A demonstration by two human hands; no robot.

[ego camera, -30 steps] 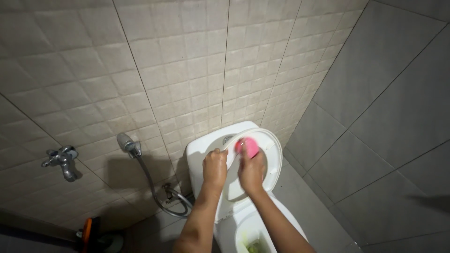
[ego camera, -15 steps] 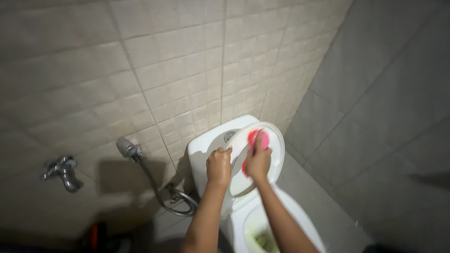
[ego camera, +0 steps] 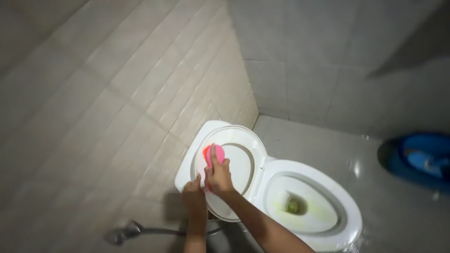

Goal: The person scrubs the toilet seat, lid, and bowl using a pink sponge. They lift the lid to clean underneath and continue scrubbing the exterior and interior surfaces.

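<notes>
A white toilet stands against the tiled wall with its lid and seat [ego camera: 243,161] raised against the tank [ego camera: 192,154]. My right hand [ego camera: 219,174] presses a pink sponge [ego camera: 213,153] against the upper left part of the raised seat. My left hand [ego camera: 194,197] grips the lower left edge of the seat. The open bowl [ego camera: 304,206] lies to the right, with greenish-yellow liquid at its bottom.
A chrome spray head with its hose [ego camera: 124,233] hangs low on the wall at the bottom left. A blue bucket [ego camera: 422,157] stands on the grey tiled floor at the right edge. Beige wall tiles fill the left side.
The view has swung sharply, so the toilet now lies tilted with the bowl at right and a blue bucket in sight. My right hand still rubs the sponge on the seat; the wall tap has left view.
</notes>
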